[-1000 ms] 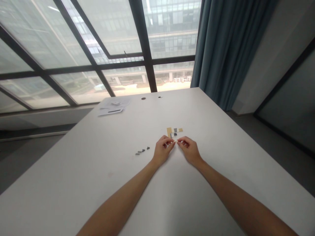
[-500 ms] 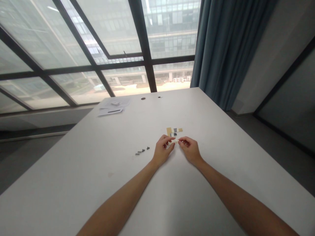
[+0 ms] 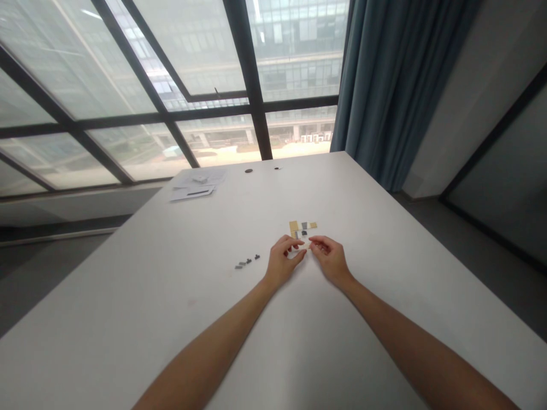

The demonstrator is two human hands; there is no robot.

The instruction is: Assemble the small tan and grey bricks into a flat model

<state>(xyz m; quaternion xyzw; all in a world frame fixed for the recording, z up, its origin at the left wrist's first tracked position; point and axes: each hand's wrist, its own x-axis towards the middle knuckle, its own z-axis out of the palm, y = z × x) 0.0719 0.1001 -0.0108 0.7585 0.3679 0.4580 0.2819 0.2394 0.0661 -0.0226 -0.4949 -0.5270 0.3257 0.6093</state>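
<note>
My left hand (image 3: 282, 261) and my right hand (image 3: 330, 257) meet fingertip to fingertip over the white table (image 3: 171, 296). Both are pinched on a small pale tan piece (image 3: 306, 245) held between them. Just beyond the fingers lies a small flat cluster of tan and grey building pieces (image 3: 302, 228). A short row of tiny dark grey pieces (image 3: 247, 262) lies on the table to the left of my left hand.
Papers (image 3: 197, 185) lie at the far left corner of the table, with two small dark round things (image 3: 249, 170) near the far edge. A large window is behind, and a blue curtain (image 3: 384, 85) hangs at the right.
My hands have stayed together, shifting only slightly at the fingers around the small piece. Nothing else moved.
</note>
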